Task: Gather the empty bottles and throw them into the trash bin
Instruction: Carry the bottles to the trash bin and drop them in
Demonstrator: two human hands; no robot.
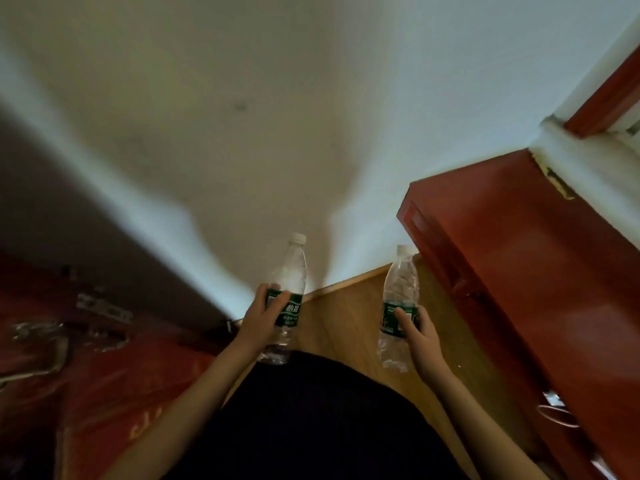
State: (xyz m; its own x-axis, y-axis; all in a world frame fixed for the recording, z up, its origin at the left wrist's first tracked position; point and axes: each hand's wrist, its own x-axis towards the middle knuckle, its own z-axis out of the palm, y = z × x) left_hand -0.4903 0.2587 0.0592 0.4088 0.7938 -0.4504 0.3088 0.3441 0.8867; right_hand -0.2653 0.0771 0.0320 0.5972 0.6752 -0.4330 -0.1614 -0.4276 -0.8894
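Note:
My left hand point(264, 313) grips a clear empty plastic bottle point(290, 271) around its green label; the white cap points up and away from me. My right hand point(417, 332) holds a second clear, crumpled bottle point(401, 282) with a green label, also upright with a white cap. Both bottles are held in front of my body, above a wooden floor. No trash bin is in view.
A white wall point(277, 133) stands straight ahead. A red-brown wooden cabinet point(519, 254) with a metal handle is close on the right. A red door with a metal latch and handle point(100, 308) is on the left. Wooden floor point(346, 317) lies between them.

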